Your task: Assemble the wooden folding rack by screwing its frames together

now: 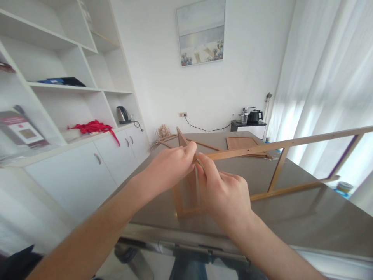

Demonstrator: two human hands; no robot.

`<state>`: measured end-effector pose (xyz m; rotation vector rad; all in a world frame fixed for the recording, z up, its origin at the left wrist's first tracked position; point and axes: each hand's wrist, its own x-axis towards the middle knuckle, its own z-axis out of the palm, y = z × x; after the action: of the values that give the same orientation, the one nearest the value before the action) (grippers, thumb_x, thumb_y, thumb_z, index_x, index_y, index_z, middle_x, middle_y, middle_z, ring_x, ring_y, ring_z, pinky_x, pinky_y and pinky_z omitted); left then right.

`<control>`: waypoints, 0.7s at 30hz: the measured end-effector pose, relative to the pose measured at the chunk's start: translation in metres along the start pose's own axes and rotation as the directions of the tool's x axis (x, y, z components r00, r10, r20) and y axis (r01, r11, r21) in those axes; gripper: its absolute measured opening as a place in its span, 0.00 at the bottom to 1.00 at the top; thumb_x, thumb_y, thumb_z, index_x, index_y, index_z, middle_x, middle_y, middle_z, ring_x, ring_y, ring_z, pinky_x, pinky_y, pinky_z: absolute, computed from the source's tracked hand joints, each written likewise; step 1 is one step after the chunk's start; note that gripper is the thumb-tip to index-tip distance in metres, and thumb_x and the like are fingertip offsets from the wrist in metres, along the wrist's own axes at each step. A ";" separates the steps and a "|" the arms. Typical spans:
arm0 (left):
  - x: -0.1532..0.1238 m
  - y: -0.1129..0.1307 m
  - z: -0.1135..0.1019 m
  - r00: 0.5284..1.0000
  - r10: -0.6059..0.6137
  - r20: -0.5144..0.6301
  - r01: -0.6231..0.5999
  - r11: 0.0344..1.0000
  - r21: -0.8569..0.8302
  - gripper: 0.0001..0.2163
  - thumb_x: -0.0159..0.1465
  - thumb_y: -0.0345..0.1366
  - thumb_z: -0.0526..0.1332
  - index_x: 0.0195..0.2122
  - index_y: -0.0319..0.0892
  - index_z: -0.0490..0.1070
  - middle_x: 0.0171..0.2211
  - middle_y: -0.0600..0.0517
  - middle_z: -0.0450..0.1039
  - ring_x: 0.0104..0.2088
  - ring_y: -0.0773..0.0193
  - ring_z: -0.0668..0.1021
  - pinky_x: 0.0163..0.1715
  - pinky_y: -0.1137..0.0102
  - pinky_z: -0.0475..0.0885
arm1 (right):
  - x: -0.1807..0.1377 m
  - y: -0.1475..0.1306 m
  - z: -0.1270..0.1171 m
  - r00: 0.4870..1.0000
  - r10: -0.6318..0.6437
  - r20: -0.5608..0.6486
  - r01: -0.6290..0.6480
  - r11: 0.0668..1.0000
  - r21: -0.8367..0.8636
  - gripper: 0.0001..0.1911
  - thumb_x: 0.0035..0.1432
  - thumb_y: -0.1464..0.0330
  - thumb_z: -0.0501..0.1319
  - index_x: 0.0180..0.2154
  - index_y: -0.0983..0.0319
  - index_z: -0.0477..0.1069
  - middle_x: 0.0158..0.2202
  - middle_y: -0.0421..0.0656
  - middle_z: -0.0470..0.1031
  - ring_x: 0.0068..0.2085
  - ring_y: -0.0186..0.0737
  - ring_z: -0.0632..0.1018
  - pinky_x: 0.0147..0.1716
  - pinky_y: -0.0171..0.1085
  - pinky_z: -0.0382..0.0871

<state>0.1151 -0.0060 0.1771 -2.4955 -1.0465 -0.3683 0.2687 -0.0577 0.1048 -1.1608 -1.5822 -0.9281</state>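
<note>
A wooden frame [309, 140] with long rails and crosspieces stands on its edge on the grey table, stretching off to the right. My left hand [170, 165] is closed around its near corner, where a wooden panel [181, 137] meets the rail. Just beside it, my right hand [225, 190] pinches a small metal piece [198, 160] against the joint. Fingers hide most of that piece, so its kind cannot be made out. Below the hands, the frame's lower bar [189, 212] rests near the table's front edge.
Farther back on the grey table [305, 217] lie a flat wooden panel [240, 143] and thin wooden strips. White shelving with a red cloth [93, 127] and a kettle [123, 115] lines the left. A black kettle [255, 116] stands on a small cabinet behind the table.
</note>
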 end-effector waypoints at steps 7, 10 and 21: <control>0.000 0.001 -0.003 0.999 0.004 0.041 -0.005 1.000 0.021 0.11 0.73 0.29 0.54 0.55 0.36 0.63 0.40 0.41 0.82 0.44 0.52 0.86 0.45 0.62 0.81 | -0.009 0.006 0.015 1.000 0.001 0.016 -0.005 0.968 0.249 0.13 0.76 0.67 0.54 0.36 0.60 0.70 0.20 0.33 0.68 0.19 0.31 0.68 0.21 0.34 0.51; 0.000 0.001 -0.003 0.999 0.008 0.037 -0.009 1.000 0.013 0.12 0.73 0.28 0.54 0.57 0.36 0.63 0.41 0.40 0.82 0.43 0.52 0.86 0.45 0.61 0.81 | -0.008 0.008 0.011 0.998 0.035 0.054 -0.054 0.911 0.408 0.08 0.74 0.67 0.57 0.39 0.60 0.70 0.27 0.36 0.76 0.27 0.32 0.75 0.27 0.31 0.62; -0.001 -0.003 0.004 0.999 0.019 -0.028 -0.021 0.999 -0.039 0.10 0.74 0.36 0.56 0.53 0.38 0.65 0.42 0.38 0.83 0.44 0.50 0.86 0.46 0.60 0.81 | 0.004 0.037 -0.028 0.863 -0.224 0.453 -0.153 0.738 0.658 0.20 0.75 0.72 0.49 0.64 0.62 0.62 0.52 0.50 0.80 0.52 0.43 0.81 0.49 0.43 0.78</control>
<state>0.1123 -0.0025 0.1739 -2.5260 -1.0121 -0.4204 0.3113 -0.0730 0.1181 -0.8559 -2.1245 0.0222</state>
